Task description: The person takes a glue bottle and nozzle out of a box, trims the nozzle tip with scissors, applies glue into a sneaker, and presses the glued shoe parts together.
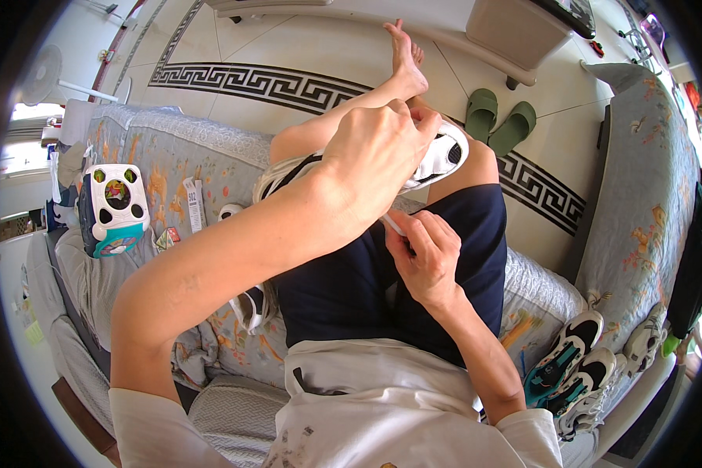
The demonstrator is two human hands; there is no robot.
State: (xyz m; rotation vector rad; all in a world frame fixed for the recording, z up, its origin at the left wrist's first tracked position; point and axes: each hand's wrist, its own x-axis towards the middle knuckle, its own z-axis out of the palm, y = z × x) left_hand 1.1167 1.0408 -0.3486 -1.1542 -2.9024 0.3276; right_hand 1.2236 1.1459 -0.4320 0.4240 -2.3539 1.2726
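My left hand (374, 152) is raised over my lap, fingers curled at a white-and-black shoe (444, 156), which it partly covers; what the fingertips pinch is hidden. My right hand (425, 253) is below it, closed on a thin white lace (392, 224) that runs up under my left hand. Both rest over my dark navy shorts (335, 304). Another white-and-black shoe (248, 308) lies beside my left thigh, mostly under my left forearm.
I sit on a patterned sofa cover (168, 156) with a white-and-teal toy box (117, 207) at left and several shoes (569, 355) at right. Green slippers (507, 129) lie on the tiled floor (554, 140); a white fan (43, 74) stands far left.
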